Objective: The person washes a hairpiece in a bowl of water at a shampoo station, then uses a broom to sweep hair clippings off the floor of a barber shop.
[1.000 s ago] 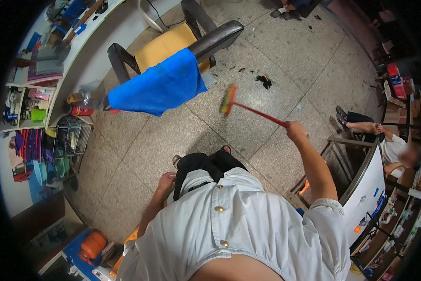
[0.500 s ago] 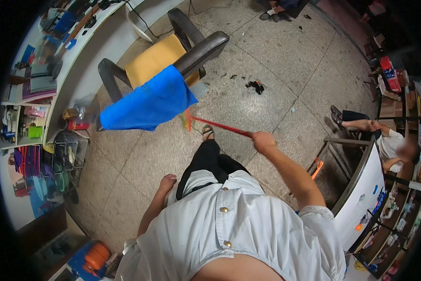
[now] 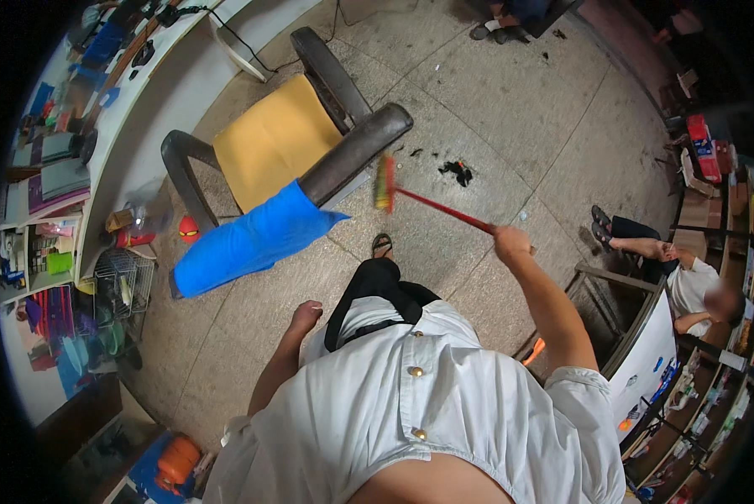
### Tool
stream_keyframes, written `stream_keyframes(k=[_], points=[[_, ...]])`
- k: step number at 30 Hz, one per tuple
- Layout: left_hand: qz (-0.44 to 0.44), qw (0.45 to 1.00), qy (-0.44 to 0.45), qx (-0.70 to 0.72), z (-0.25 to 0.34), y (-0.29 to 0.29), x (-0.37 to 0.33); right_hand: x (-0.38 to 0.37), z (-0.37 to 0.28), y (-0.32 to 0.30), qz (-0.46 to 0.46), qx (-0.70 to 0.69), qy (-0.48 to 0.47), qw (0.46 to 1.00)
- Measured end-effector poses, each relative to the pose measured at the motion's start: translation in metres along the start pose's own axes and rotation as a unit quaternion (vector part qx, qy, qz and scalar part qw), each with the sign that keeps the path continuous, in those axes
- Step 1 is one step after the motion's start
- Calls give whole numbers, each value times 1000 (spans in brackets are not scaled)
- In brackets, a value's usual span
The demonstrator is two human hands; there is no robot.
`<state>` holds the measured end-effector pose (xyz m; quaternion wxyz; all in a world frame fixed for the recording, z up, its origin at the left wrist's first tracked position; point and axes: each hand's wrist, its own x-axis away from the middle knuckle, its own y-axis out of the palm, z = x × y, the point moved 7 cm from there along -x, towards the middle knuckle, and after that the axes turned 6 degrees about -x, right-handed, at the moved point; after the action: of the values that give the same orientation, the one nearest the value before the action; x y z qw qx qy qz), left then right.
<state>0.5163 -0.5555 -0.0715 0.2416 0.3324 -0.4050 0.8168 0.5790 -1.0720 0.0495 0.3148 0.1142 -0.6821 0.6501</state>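
Observation:
My right hand (image 3: 513, 244) is closed round the red handle of a broom (image 3: 444, 210). Its small head of red, yellow and green bristles (image 3: 384, 183) is slightly blurred and lies just left of a dark clump (image 3: 456, 173) that looks like cut hair. At my left side hangs my left hand (image 3: 306, 316), its fingers curled, with no object showing in it. Ahead on the left stands an armchair with dark armrests (image 3: 356, 151) and a yellow seat (image 3: 276, 139). A blue towel (image 3: 251, 239) is draped over its near side.
A white counter (image 3: 167, 76) curves along the left, with a wire basket (image 3: 125, 286) below. On the right, a person (image 3: 698, 281) sits beside shelves and a white-topped table (image 3: 641, 361). Another person's feet (image 3: 499, 32) show at the top. An orange canister (image 3: 177, 462) stands lower left.
The broom head has swung out from beside the towel, forward and right toward the dark clump. My right hand has moved slightly right. The chair sits lower in view, and a red object shows behind it.

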Motion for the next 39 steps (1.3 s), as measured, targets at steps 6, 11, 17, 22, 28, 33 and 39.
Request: stream_keyframes(k=[6,11,17,22,28,33,39], points=[[10,997,52,56,44,-5,-34,-2,34,-64,7,34,-25,999],[12,998,1,55,58,5,-30,-38,-1,-52,4,-54,-115,992],[63,988,-52,132,56,28,-2,-124,-35,-23,-27,-74,-96,992],[21,986,-132,101,60,93,20,-151,86,-28,-36,-53,-60,996],[32,993,-87,70,154,130,12,-102,151,-104,22,97,-147,984],[52,990,-17,134,215,125,-1,-85,146,-105,-46,99,-194,975],[86,988,-14,130,218,124,-12,-109,123,-59,-29,86,-240,966]])
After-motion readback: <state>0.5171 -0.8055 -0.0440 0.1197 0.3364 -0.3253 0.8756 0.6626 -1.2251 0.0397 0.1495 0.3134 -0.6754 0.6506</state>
